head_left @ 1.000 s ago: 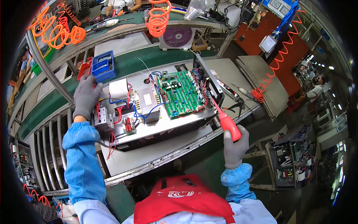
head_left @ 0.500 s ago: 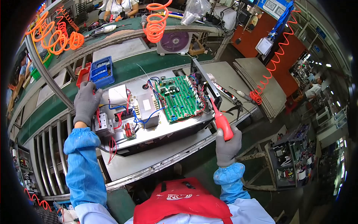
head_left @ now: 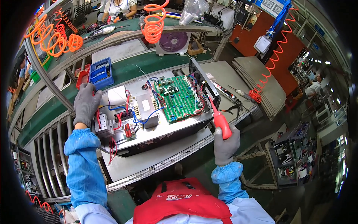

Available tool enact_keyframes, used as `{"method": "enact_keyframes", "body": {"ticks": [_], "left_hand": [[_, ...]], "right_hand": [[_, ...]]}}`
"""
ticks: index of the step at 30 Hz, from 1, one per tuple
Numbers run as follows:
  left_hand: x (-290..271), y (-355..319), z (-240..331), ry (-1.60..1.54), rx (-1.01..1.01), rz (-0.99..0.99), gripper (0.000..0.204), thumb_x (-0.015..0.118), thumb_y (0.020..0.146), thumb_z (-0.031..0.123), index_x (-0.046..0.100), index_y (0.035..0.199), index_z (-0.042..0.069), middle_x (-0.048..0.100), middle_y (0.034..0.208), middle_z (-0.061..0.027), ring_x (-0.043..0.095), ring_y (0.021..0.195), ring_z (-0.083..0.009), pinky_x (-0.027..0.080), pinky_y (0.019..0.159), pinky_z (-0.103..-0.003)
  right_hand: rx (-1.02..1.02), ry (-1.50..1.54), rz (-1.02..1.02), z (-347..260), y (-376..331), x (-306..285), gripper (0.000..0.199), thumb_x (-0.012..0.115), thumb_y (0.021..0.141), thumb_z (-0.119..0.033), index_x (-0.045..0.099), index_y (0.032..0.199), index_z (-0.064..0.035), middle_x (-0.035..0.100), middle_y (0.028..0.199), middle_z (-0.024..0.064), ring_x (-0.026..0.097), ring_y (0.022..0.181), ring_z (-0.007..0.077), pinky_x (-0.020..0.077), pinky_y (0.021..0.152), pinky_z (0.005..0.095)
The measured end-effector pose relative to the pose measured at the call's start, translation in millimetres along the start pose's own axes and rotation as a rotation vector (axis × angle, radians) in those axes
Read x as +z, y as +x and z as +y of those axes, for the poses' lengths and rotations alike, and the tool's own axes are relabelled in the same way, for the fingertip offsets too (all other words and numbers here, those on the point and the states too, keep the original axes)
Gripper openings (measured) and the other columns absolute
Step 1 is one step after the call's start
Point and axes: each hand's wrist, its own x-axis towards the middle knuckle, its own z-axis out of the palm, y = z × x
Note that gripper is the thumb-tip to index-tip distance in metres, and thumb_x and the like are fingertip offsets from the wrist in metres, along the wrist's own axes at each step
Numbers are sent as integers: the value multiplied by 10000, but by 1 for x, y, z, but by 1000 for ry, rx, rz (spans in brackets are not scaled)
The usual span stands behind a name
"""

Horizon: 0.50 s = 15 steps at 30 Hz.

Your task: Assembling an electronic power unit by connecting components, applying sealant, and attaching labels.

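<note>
Left hand (head_left: 86, 104) rests flat on the chassis (head_left: 149, 112) at the bench's (head_left: 156, 160) left end; right hand (head_left: 225, 143) clenches a screwdriver (head_left: 219, 117). Chassis likely heavy, rigid; grip its metal edges, not the fragile board (head_left: 179, 99)

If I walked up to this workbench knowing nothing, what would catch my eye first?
Probably the bright green circuit board in the open metal chassis at the centre of the bench, ringed by red and blue wires. Next, the red-handled screwdriver gripped in the gloved right hand at the chassis's right edge, while the gloved left hand rests on its left end. Overhead, orange coiled hoses hang above the green bench.
</note>
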Motion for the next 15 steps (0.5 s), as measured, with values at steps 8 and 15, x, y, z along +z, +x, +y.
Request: {"method": "enact_keyframes", "body": {"ticks": [8,15], "left_hand": [[1,0,-2,-15,20,14,312,643,848,298,650,1024,40,576,1203,-138,619,1046,-333,481,890,-415],[3,0,-4,-13,29,28,276,648,853,296,647,992,57,586,1179,-134,614,1050,-333,479,890,-411]], "right_hand": [[25,-5,-25,-6,3,-8,401,764,762,-201,573,1043,10,616,957,191,617,846,371,497,745,450],[-6,-9,-24,-5,4,-4,392,762,759,-221,570,1027,-10,583,914,171,600,816,395,477,697,483]]}}
